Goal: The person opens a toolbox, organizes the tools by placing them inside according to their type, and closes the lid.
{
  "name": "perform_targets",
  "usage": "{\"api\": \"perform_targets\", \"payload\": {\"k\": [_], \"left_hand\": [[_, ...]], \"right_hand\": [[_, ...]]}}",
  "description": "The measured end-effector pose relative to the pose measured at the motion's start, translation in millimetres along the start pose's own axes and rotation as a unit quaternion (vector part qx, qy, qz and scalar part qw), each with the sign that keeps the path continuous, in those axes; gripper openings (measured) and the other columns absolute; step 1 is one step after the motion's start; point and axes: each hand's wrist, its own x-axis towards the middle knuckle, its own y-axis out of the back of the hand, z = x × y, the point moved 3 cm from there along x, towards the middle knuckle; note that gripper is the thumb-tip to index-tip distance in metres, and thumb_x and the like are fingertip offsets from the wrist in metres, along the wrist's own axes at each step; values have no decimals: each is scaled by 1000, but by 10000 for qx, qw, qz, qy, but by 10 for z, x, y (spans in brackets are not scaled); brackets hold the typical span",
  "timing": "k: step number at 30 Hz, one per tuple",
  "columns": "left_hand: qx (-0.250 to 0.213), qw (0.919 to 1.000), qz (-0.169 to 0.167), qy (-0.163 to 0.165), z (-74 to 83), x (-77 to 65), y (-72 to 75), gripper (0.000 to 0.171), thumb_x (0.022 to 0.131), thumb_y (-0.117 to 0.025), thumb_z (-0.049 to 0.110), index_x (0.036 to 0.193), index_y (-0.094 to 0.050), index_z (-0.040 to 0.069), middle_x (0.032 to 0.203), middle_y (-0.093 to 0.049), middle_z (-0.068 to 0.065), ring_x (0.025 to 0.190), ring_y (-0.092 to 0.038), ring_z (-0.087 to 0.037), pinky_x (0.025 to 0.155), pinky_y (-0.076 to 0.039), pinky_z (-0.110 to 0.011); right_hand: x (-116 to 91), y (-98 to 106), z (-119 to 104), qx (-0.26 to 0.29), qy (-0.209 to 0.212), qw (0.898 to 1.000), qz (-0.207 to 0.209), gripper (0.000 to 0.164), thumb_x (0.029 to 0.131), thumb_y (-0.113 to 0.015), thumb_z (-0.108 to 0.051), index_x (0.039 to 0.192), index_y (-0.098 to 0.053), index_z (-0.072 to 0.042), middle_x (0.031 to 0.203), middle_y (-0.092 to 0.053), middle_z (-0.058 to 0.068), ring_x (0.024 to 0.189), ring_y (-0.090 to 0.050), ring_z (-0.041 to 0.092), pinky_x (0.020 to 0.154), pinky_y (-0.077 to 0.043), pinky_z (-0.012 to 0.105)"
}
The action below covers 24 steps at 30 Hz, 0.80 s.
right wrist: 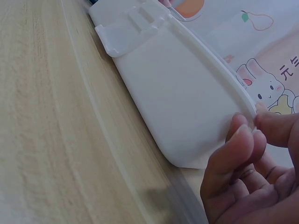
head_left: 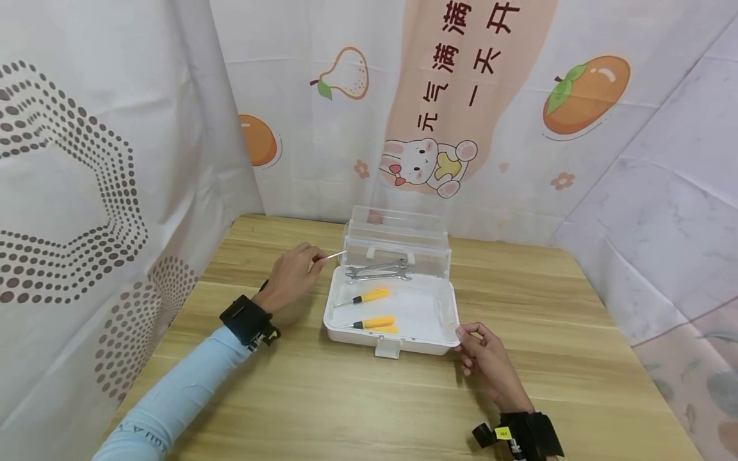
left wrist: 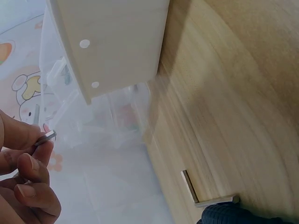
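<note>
My left hand (head_left: 294,272) pinches a thin silver hex key (head_left: 336,255) between thumb and fingers, beside the left rear of a white toolbox (head_left: 352,334). In the left wrist view, the six-sided end of that key shows at the fingertips. At the box's right front corner, my right hand (head_left: 487,358) grips the rim, thumb on top and fingers against the outer wall. Inside lie open-end wrenches (head_left: 377,275) along the back, a yellow-and-black screwdriver (head_left: 371,295) at left, and more yellow handles (head_left: 377,322) near the front.
The box's clear lid (head_left: 398,256) stands raised at the back, near the printed curtain (head_left: 323,147). An L-shaped hex key (left wrist: 189,186) lies on the wooden table (head_left: 346,410), left of the box. A front latch (head_left: 387,348) hangs down.
</note>
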Motion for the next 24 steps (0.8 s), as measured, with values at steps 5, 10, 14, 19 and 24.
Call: {"api": "perform_targets", "payload": {"k": [5,10,14,19,24], "left_hand": [[33,10000,-41,-11,14,13,-14,13,99,-70,14,103,-75,2,91,-66,-7,68,-51,-17,56,-41,-30],[65,10000,-67,1,34,26,-23,15,100,-68,14,104,-75,1,93,-67,-8,69,-52,-18,57,-42,-31],[46,10000,-67,33,39,37,-28,14,100,-69,14,105,-74,2,95,-67,-8,70,-53,-18,58,-42,-31],[79,10000,8,-28,48,56,-30,11,98,-72,12,104,-74,4,95,-67,-8,70,-52,-18,57,-41,-30],[132,9998,92,-121,64,81,-26,11,98,-72,14,102,-74,4,95,-67,-7,72,-54,-18,59,-44,-31]], "right_hand": [[-8,12,14,2,32,10000,-28,29,103,-66,-29,115,-52,-6,80,-63,3,57,-44,11,51,-44,25],[0,22,13,-27,92,9999,-82,29,104,-65,-29,115,-53,-6,81,-63,2,58,-43,11,51,-44,24],[-16,3,-14,-28,62,9999,-86,30,104,-64,-28,116,-52,-3,81,-64,3,58,-43,11,51,-44,25],[-35,-11,-30,13,30,10000,-61,31,103,-65,-26,117,-51,-2,81,-64,4,58,-44,12,51,-44,25],[-31,-4,-23,29,33,10000,-69,30,104,-65,-26,117,-52,-2,81,-64,5,58,-44,12,51,-44,25]]}}
